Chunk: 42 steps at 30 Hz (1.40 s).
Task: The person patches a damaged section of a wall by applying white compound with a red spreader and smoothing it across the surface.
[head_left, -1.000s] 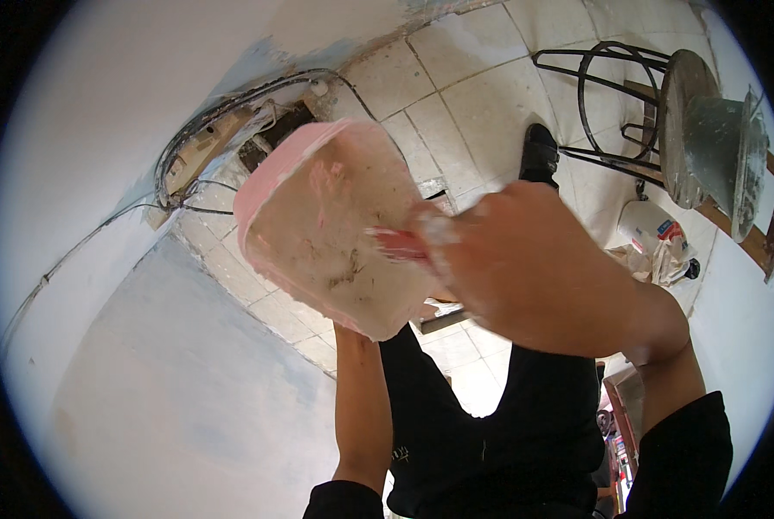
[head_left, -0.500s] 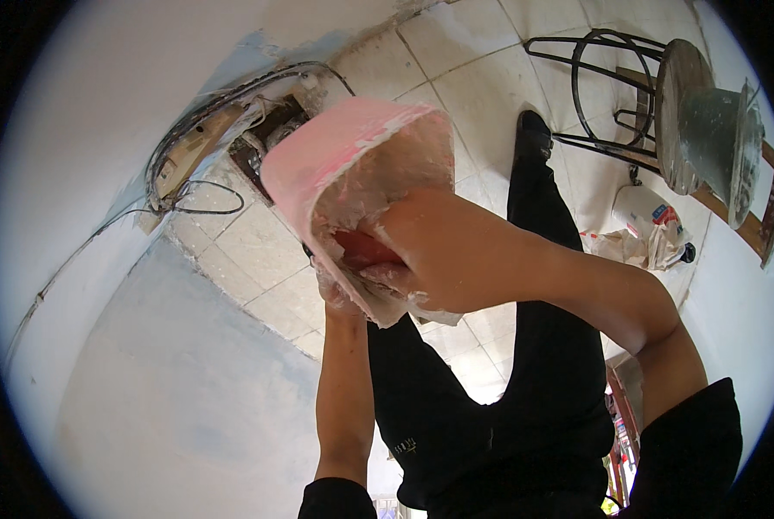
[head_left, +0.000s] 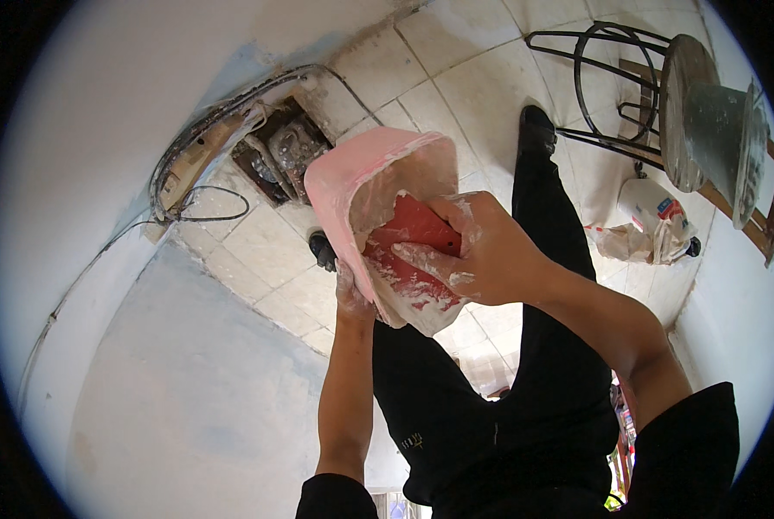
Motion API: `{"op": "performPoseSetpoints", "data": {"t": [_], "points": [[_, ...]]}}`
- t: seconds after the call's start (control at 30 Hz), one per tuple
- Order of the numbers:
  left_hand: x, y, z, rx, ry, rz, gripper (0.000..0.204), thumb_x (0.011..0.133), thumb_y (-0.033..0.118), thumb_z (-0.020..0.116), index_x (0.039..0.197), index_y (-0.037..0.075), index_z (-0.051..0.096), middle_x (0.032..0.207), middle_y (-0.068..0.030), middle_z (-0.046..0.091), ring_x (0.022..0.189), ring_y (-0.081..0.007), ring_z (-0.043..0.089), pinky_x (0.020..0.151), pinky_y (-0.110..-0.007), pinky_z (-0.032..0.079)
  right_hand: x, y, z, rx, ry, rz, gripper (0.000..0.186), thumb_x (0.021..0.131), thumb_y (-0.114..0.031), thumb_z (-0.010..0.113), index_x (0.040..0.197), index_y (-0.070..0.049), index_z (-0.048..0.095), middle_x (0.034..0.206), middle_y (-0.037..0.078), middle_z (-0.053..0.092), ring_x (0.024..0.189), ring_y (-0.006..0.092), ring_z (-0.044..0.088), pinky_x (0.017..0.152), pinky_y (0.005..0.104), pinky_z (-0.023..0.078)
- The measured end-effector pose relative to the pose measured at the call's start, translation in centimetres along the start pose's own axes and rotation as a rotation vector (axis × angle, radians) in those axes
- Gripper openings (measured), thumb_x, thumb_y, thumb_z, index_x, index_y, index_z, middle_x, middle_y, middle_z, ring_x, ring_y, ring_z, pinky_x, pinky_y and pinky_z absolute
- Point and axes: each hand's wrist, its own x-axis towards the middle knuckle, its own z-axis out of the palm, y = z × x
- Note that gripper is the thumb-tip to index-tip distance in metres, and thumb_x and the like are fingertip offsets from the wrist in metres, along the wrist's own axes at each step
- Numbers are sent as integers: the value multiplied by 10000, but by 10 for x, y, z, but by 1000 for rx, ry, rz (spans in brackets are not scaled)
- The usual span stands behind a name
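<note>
A pink plastic tub (head_left: 335,177), tilted with its mouth facing me, is smeared inside with whitish plaster. My left hand (head_left: 350,290) grips its lower left rim, the fingers partly hidden behind the wall. At the tub's mouth my right hand (head_left: 482,246) is closed on a flat red scraper (head_left: 413,229), thumb across its face and the other fingers mostly behind it. The scraper has a small hole near the hand and wet plaster along its edges. Plaster also coats both hands. The tub's bottom is hidden.
Left of me is a patchy whitewashed wall (head_left: 196,372) with loose black cables (head_left: 205,104) near a square floor pit (head_left: 287,147). Pale tiles (head_left: 456,73) cover the floor. At right a round stool (head_left: 690,112) bears a grey bucket (head_left: 724,130); a white bag (head_left: 651,221) lies nearby.
My right hand has drawn back from deep inside the tub, bringing the plaster-smeared red scraper into view at the mouth. The tub has shifted slightly right and down, showing more of the floor pit.
</note>
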Motion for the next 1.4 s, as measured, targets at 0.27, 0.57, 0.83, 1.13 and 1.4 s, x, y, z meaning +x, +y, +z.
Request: {"op": "performPoseSetpoints", "data": {"t": [0.27,0.57,0.83,1.13,1.4], "points": [[3,13,8,21,-7,3,688,780,506,533,1332,168,299,1353,-109,303,1123,-340,333,853,-558,364,15,1,-25,629,311,82,221,795,-162,652,914,21,616,807,109,653,716,134,624,660,253,508],[-11,27,-2,10,-26,2,695,777,522,529,1331,168,303,1352,-111,311,1113,-339,343,852,-551,366,110,43,-43,416,933,-294,195,802,-101,631,923,47,596,759,41,628,623,95,553,556,269,455],[-30,44,-26,9,-14,5,701,774,535,526,1329,169,306,1350,-113,318,1104,-338,352,851,-546,368,189,44,21,258,1285,-357,502,679,17,547,1178,-14,509,995,203,582,839,335,596,717,382,483],[-38,56,-51,-13,-9,-9,708,771,550,522,1328,169,310,1348,-115,327,1093,-338,361,850,-539,370,258,31,34,-67,1457,-497,591,631,40,568,1202,94,425,1113,270,521,1024,440,494,835,435,438],[-47,62,-37,-28,-3,29,714,767,564,518,1327,170,313,1346,-117,334,1084,-337,370,848,-534,372,234,64,88,-2,1148,-353,523,720,-1,540,1230,42,433,1015,234,581,849,315,602,717,356,495]]}}
